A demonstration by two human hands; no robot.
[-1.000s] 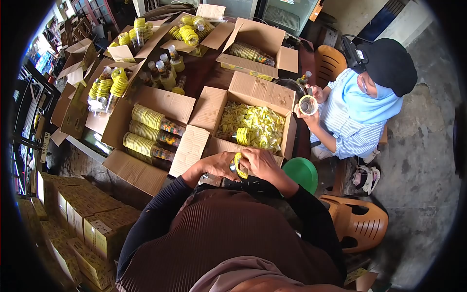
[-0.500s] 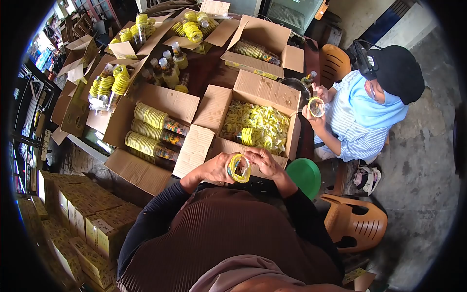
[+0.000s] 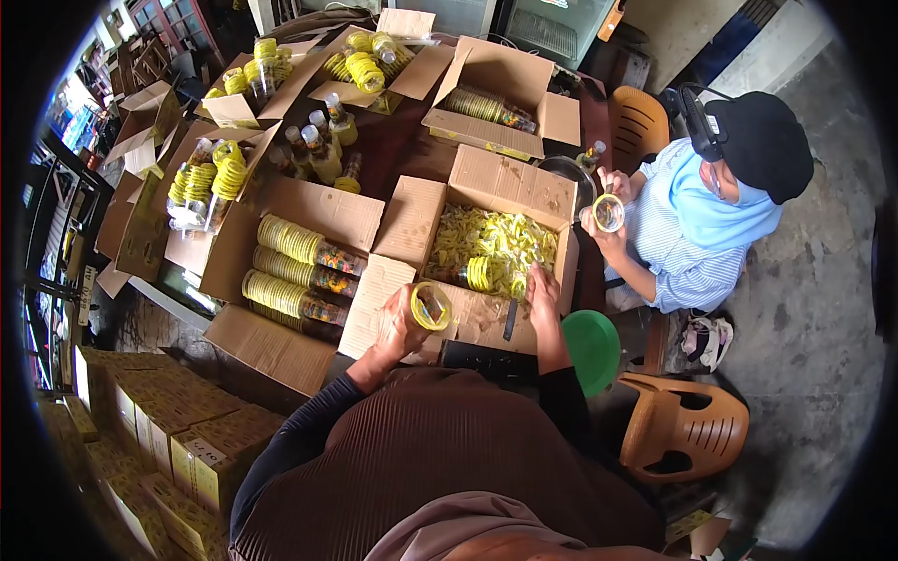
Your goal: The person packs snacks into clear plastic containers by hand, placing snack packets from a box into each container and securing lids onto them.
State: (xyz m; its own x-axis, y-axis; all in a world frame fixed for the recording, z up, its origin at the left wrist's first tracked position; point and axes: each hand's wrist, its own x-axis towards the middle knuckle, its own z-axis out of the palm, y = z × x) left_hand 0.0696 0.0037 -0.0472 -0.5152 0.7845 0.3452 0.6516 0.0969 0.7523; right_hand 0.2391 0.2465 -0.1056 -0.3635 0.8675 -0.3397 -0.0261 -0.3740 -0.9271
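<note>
My left hand (image 3: 400,323) curls round one yellow-rimmed container (image 3: 431,307); my right hand (image 3: 542,290), grasp unclear, adjoins one carton (image 3: 513,182) of yellow pieces (image 3: 486,234).

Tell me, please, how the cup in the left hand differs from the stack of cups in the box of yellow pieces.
The cup is held in the left hand, while the stack of cups lies on the yellow pieces. The cup's round mouth faces the camera, whereas the stack of cups is on its side, showing several yellow rings in a row. Both have yellow edging.
</note>
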